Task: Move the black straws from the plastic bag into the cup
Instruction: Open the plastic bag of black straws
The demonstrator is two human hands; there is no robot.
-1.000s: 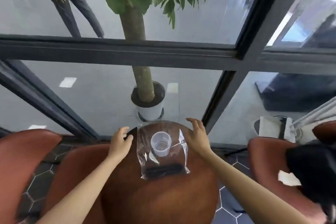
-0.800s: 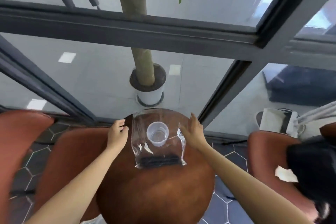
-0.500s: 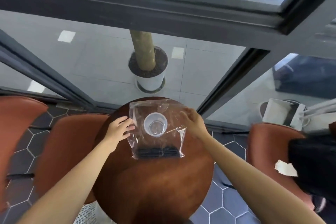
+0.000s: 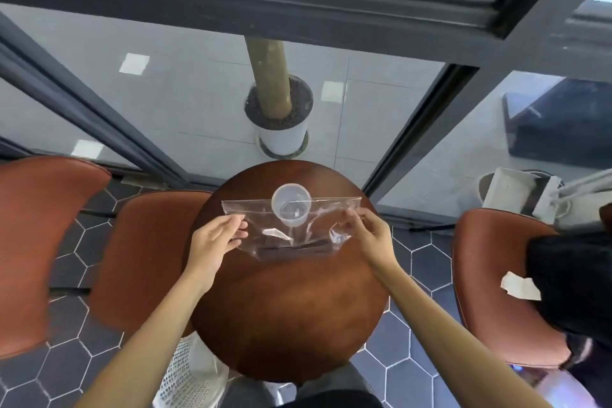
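The black straws lie in a dark bundle along the bottom seam of the plastic bag, at the near edge of it, toward 6 o'clock on the round table. The bag looks lifted and stretched crosswise between your hands, its long top edge running at about 12 o'clock from the straws. The cup stands upright at that top edge, seen partly through the clear film; whether the film touches it I cannot tell.

Your left hand is at 9 o'clock of the bag, fingers fairly straight with the tips closing on the side edge. Your right hand is at 3 o'clock, fingers curled and pinching the crumpled film.

The step in hand, as I judge it, is getting the bag open. Find the mouth along the top edge and part the two layers with thumb and forefinger of each hand instead of pulling sideways. Keep the bag low and away from the cup, which is light and likely to tip. Let the straws stay settled at the bottom seam until the mouth is open.
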